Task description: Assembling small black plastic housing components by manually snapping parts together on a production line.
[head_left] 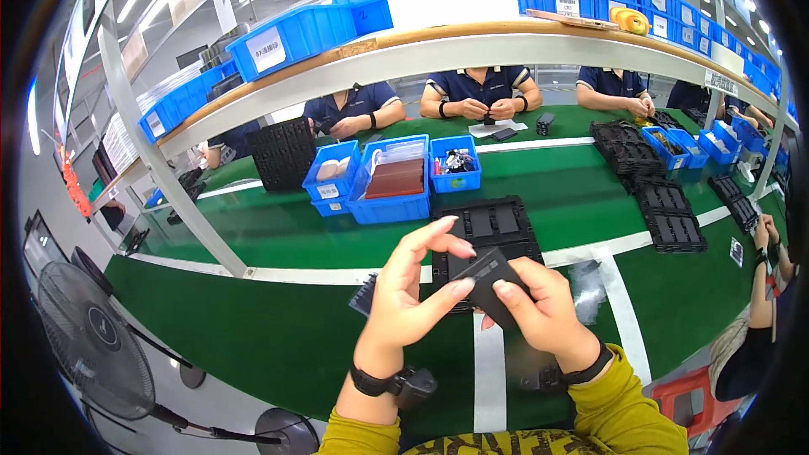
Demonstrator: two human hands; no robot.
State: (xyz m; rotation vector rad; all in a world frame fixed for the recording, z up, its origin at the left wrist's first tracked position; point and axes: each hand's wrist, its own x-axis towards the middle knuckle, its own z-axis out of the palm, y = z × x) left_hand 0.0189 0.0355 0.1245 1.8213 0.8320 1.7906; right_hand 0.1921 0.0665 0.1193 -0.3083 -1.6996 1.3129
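A flat, dark rectangular piece, possibly a small case, is held tilted above the work surface. My right hand grips its right side, thumb on the face and fingers mostly hidden behind. At its upper left edge is my left hand, thumb pressed on the edge and the other fingers arched above. A middle fingertip comes close to that edge; its exact contact cannot be made out. Below and behind the piece lies a black compartmented tray, partly covered by my hands.
Blue bins stand beyond the tray, one holding brown sheets. Left of my wrist lies a dark ridged part; a clear plastic bag is at right. More black trays lie farther right. Co-workers sit opposite, below a shelf.
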